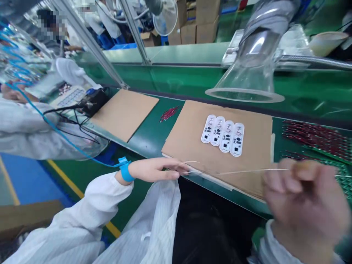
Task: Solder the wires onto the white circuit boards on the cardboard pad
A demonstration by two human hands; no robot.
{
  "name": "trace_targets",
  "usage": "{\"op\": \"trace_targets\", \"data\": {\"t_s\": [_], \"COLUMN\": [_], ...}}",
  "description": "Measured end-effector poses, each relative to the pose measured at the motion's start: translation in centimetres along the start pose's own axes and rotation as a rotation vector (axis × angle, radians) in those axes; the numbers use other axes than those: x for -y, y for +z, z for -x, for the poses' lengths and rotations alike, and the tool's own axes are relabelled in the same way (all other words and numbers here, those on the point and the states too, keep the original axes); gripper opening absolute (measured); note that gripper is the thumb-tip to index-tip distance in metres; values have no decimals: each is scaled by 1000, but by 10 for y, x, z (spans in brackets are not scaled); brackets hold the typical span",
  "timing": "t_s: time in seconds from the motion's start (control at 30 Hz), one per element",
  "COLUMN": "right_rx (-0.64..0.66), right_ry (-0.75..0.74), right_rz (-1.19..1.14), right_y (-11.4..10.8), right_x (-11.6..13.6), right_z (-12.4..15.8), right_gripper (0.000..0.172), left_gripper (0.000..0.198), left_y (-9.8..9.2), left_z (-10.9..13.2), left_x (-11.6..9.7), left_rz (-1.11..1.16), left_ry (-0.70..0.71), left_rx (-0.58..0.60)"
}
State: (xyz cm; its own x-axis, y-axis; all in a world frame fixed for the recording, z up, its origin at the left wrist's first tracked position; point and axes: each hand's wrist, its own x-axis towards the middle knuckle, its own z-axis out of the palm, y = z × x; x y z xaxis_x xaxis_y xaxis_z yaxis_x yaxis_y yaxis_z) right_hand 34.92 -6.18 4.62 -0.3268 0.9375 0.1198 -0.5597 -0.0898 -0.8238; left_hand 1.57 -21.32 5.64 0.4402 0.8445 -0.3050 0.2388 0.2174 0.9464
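- Along the front edge of the cardboard sheet [247, 146]: 1 thin pale wire [247, 171] lies nearly level across the view, its long axis following that edge, with the left hand at one end and the right hand at the other.
- Left hand [154, 170]: in front of the sheet's left corner, fingers closed together on the wire's near end, apparently pinching it; 1 blue wrist strap [125, 170] circles the wrist.
- Right hand [305, 205]: at the sheet's right front corner, motion-blurred; the wire runs into the fingers, but whether they grip it cannot be told.
- On the sheet: 4 white printed boards [222, 134], side by side and touching, set near the middle.
- Beside the sheet: 2 bundles of red-and-black leads, 1 small bundle [169, 113] to its left and 1 large bundle [316, 137] to its right.
- Left of the sheet: 1 second cardboard sheet [123, 113], with 1 co-worker's white sleeve [27, 132] beyond it.
- Behind the sheet: 1 clear plastic extraction hood [247, 73], mouth facing down, apart from the sheet.
- Below the sheet: 1 white smock sleeve [82, 216], on the person's left arm.
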Motion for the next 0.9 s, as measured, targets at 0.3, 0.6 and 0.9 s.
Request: {"op": "trace_targets", "data": {"t_s": [0.3,0.6,0.9], "right_rx": [-30,30,435], "right_ry": [18,-34,100], "right_rz": [25,45,203], "right_y": [8,2,14], "right_x": [11,-7,-47], "right_z": [2,39,89], "right_gripper": [37,32,42], "left_gripper": [50,45,54], "left_y": [35,50,45], "left_z": [-12,-51,-58], "left_x": [13,2,10], "left_rz": [-79,-116,312], "left_ry": [44,157,182], "left_rx": [-96,-55,-309]}}
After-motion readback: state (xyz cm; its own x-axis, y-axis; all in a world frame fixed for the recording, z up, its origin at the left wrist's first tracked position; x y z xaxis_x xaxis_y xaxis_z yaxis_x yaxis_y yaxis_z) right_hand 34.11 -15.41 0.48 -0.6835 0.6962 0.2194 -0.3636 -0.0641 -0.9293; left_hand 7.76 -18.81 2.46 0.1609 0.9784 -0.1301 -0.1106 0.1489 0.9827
